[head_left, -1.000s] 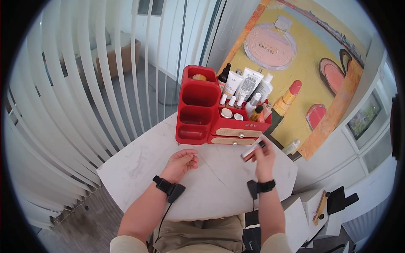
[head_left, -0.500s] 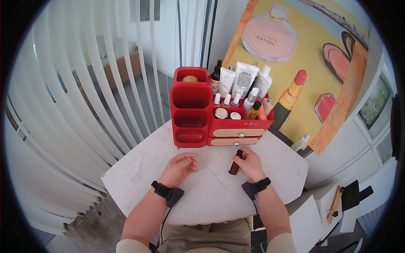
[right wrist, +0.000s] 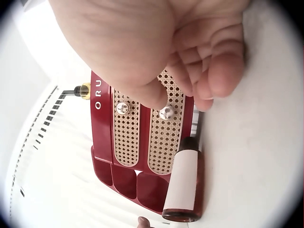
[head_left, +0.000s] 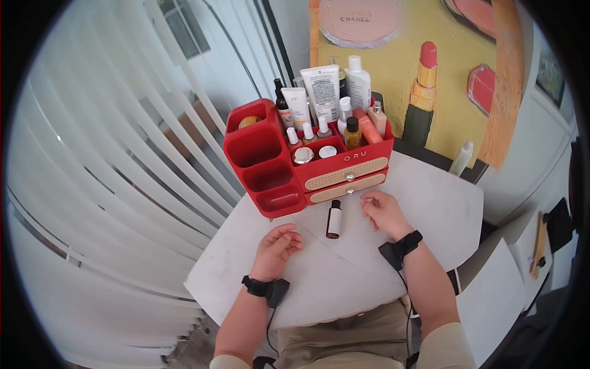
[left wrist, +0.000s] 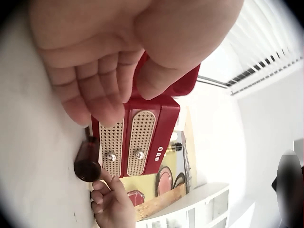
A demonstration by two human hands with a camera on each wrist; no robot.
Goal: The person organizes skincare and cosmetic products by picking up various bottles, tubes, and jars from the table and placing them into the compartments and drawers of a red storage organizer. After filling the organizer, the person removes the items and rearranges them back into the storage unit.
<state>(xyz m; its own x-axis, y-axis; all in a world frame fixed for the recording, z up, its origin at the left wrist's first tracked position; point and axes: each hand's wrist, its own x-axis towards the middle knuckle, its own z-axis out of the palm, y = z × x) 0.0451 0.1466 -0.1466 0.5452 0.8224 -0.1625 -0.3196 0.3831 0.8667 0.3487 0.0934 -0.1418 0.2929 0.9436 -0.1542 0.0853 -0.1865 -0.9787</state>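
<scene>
A small brown bottle with a white label and a black cap lies on the white table, cap toward the red organizer. My right hand rests just right of the bottle, fingers relaxed and holding nothing. My left hand lies on the table below and left of the bottle, loosely curled and empty. The left wrist view shows the left hand, the bottle's dark base and the organizer's two woven drawers. In the right wrist view, the right hand hangs over the bottle before the organizer's drawers.
The organizer holds several tubes and bottles on its right and three open bins on its left. A pale tube leans at the table's back right against a painted canvas. Vertical blinds hang to the left.
My right hand brought the brown bottle down onto the table, let go and drew away to the right. The left hand stayed put. The head view shifted.
</scene>
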